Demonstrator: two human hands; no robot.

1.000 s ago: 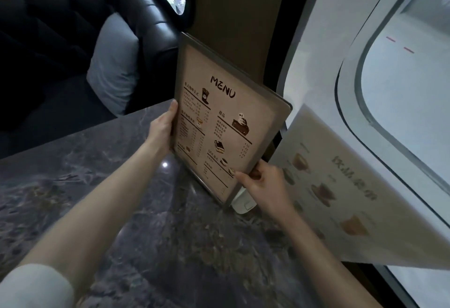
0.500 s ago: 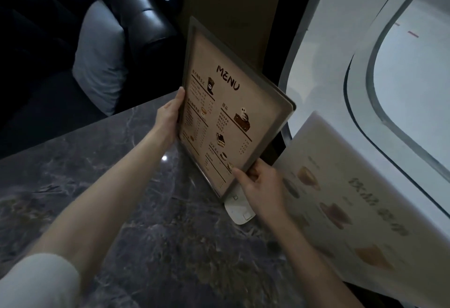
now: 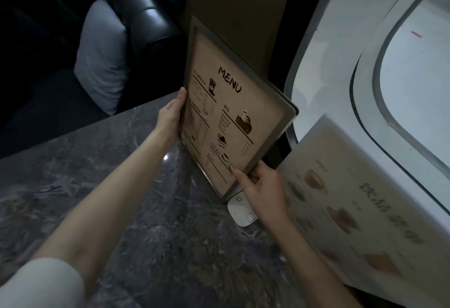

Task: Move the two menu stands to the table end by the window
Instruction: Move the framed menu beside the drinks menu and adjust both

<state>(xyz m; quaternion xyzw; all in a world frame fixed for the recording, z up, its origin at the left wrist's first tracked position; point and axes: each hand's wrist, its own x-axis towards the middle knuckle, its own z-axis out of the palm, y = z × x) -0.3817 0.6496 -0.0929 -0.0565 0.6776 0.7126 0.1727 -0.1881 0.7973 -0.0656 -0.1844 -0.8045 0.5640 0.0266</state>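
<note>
Both hands closed on tall brown framed menu stand at 12 o'clock: left hand on side, right hand on corner. Set down flat on grey marble worktop, beside pale drinks menu stand at 3 o'clock.

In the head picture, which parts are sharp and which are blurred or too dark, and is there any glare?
Head view: the MENU stand held by both hands is sharp and readable; the second menu stand by the window looks washed out and soft; the sofa is nearly black; the window is overexposed; a small glare spot sits on the marble table; straight edges bow from the wide lens.
</note>
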